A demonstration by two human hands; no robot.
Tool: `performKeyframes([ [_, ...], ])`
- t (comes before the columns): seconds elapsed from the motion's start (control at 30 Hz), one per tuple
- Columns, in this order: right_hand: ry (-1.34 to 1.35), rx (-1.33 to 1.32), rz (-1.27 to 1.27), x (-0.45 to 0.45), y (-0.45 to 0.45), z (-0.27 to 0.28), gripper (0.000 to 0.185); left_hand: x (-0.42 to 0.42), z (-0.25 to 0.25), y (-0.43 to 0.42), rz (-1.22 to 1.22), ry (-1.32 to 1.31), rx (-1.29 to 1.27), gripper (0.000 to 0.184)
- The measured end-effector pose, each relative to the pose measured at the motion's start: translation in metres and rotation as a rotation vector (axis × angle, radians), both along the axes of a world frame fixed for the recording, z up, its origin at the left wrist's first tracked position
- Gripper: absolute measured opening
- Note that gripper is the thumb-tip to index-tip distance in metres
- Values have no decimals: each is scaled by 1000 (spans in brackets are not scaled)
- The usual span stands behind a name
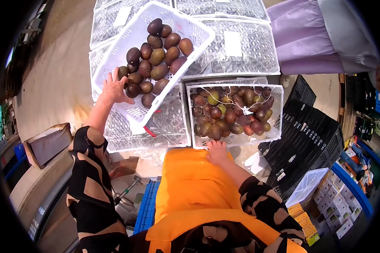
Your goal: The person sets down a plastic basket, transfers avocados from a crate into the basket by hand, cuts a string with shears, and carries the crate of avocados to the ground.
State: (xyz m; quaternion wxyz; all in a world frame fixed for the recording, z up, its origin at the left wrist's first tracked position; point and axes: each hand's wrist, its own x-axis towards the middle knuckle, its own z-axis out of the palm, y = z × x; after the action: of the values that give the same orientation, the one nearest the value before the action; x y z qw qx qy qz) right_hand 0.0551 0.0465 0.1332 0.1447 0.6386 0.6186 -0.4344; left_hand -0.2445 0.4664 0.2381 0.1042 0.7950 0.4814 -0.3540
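Observation:
A white plastic basket [204,33] stands tilted at an angle on top of bubble-wrapped crates, with several dark avocados [158,56] spread over its bottom. My left hand [114,88] reaches over its left wall with fingers spread, close to the avocados there. In front of me, to the right, a white crate [276,137] is well filled with brown and green avocados [230,116]; thin white strings lie across them. My right hand [218,152] rests at this crate's near rim, fingers stretched out and nothing held.
Crates under bubble wrap [249,44] with paper labels surround the basket. Black plastic crates [304,135] are stacked to the right, a white crate [307,185] beside them. Another person's purple clothing [304,38] shows at top right. A cardboard box [48,145] stands at left.

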Motion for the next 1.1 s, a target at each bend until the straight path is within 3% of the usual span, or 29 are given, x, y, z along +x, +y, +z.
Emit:
performKeyframes([
  [0.1,-56,-95,-102,-14,14,5,47,-9,-17,3,132,-111,-45,107],
  [0.2,63,95,-302,-29,47,43,39,2,-46,4,115,-110,-3,88],
  [0.3,87,230,-468,-46,88,74,34,8,-11,3,124,-195,-3,73],
  [0.33,101,286,-531,-53,95,80,33,-2,-10,2,90,-338,13,68],
  [0.43,383,227,-902,-72,92,62,30,-16,-26,25,220,-345,-76,71],
  [0.47,437,215,-895,-76,91,60,28,-23,-43,33,236,-400,-43,74],
  [0.53,551,182,-883,-84,86,62,26,-17,-50,52,482,-428,-107,80],
  [0.6,719,77,-982,-80,83,68,29,-3,-17,45,903,-829,-357,70],
  [0.63,815,41,-1039,-76,82,67,30,14,13,26,878,-994,-312,60],
  [0.67,914,3,-1094,-73,84,70,32,20,30,13,692,-1012,-307,53],
  [0.7,1123,-333,-1409,-54,106,112,42,45,55,-28,612,-1161,-104,44],
  [0.73,1360,-382,-1491,-39,118,132,45,65,81,-53,417,-1122,-179,45],
  [0.8,1856,-498,-1622,-17,131,151,52,116,96,-122,315,-1225,-334,49],
  [0.83,1869,-457,-1734,-11,131,150,56,135,87,-152,237,-1253,-436,49],
  [0.9,1721,-413,-1816,15,115,118,64,157,78,-187,-74,-1086,-424,53],
  [0.93,1567,-404,-1781,34,96,77,68,159,79,-182,-50,-1133,-382,54],
  [1.0,770,-44,-1637,55,85,49,73,136,60,-141,92,-1184,-42,50],
  [1.07,359,180,-1702,79,60,3,75,87,26,-80,304,-925,134,49],
  [1.1,191,272,-1690,93,47,-20,77,61,8,-58,252,-721,183,49],
])
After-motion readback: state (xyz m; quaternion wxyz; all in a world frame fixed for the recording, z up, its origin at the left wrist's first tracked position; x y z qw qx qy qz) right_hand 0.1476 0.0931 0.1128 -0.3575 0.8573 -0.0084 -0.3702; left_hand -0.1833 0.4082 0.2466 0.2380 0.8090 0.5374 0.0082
